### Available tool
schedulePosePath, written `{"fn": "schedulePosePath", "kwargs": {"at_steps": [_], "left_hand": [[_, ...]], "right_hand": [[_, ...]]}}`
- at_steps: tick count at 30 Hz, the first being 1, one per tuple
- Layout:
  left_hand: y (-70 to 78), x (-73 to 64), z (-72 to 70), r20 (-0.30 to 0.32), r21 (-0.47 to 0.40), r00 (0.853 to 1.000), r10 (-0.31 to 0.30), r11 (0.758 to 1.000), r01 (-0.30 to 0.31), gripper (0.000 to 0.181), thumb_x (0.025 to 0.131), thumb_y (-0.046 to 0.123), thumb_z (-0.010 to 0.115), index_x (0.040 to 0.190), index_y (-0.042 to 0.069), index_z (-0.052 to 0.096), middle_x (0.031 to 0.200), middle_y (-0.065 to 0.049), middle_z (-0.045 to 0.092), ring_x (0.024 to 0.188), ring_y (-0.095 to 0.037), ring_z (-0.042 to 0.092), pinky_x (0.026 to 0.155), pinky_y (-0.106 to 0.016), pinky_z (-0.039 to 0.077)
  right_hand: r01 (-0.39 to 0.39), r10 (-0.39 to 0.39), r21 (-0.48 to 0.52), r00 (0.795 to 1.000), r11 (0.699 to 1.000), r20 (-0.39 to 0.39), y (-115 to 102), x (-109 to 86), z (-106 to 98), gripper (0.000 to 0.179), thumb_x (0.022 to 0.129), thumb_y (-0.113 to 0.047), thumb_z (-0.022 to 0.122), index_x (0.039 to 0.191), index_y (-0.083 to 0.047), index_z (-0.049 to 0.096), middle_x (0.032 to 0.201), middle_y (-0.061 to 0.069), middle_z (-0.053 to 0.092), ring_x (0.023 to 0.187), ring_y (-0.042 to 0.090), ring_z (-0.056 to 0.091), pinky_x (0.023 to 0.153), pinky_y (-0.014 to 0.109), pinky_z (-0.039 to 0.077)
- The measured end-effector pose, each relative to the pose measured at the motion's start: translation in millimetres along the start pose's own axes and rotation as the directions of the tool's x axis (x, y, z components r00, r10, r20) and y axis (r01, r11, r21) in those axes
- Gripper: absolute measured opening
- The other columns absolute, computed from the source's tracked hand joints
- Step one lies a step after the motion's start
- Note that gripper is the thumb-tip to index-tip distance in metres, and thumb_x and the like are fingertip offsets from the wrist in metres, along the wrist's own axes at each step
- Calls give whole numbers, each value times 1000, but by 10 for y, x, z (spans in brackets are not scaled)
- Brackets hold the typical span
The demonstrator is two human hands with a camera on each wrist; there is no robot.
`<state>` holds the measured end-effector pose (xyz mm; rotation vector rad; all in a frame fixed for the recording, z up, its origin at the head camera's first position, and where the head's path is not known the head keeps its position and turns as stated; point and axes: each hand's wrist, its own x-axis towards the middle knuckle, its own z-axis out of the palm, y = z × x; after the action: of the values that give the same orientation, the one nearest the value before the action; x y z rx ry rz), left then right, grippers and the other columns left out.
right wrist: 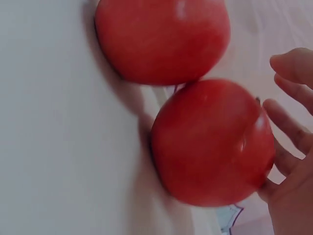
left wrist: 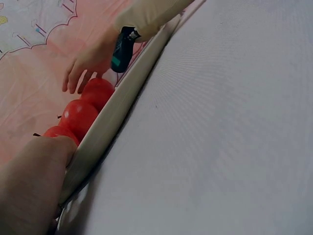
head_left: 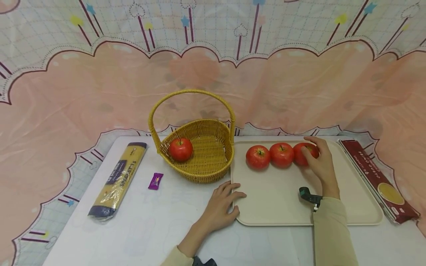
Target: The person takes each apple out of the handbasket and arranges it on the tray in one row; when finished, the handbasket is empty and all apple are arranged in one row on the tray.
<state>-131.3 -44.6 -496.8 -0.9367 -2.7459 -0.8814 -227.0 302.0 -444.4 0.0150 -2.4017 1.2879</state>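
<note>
Three red apples stand in a row at the back of a cream tray (head_left: 273,199): a left one (head_left: 257,158), a middle one (head_left: 281,155) and a right one (head_left: 301,158). My right hand (head_left: 321,159) is at the right apple, its thumb and fingers spread over and beside it. In the right wrist view the fingers (right wrist: 288,122) are loosely bent next to that apple (right wrist: 212,144), not closed round it. My left hand (head_left: 219,207) lies at the tray's left edge, fingers spread across the rim. A yellow wicker basket (head_left: 208,173) holds another apple (head_left: 181,149) on its left side.
A spaghetti pack (head_left: 118,181) lies at the left of the white table, with a small purple wrapped candy (head_left: 155,181) between it and the basket. Along the tray's right edge is a dark red long packet (head_left: 376,177). A patterned curtain (head_left: 199,81) hangs behind.
</note>
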Motion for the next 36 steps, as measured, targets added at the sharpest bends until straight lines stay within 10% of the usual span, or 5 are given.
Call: {"fn": "schedulePosePath", "kwargs": {"at_steps": [7, 36], "left_hand": [[18, -4, -21, -5, -10, 1000, -1, 1000, 1, 37, 82, 20, 55, 118, 29, 60, 140, 2, 47, 137, -27, 34, 103, -47, 35], [8, -5, -7, -6, -10, 1000, 6, 1000, -6, 38, 82, 20, 56, 118, 30, 60, 140, 2, 46, 137, -26, 33, 104, -48, 34]], "right_hand": [[156, -150, 95, 986, 983, -72, -423, -55, 31, 34, 84, 6, 59, 118, 7, 57, 116, -1, 54, 111, -8, 44, 98, 8, 31], [226, -267, 202, 942, 953, 204, -1117, -78, 517, 35, 88, -2, 61, 122, 2, 54, 123, 17, 56, 113, -1, 50, 103, 34, 43]]}}
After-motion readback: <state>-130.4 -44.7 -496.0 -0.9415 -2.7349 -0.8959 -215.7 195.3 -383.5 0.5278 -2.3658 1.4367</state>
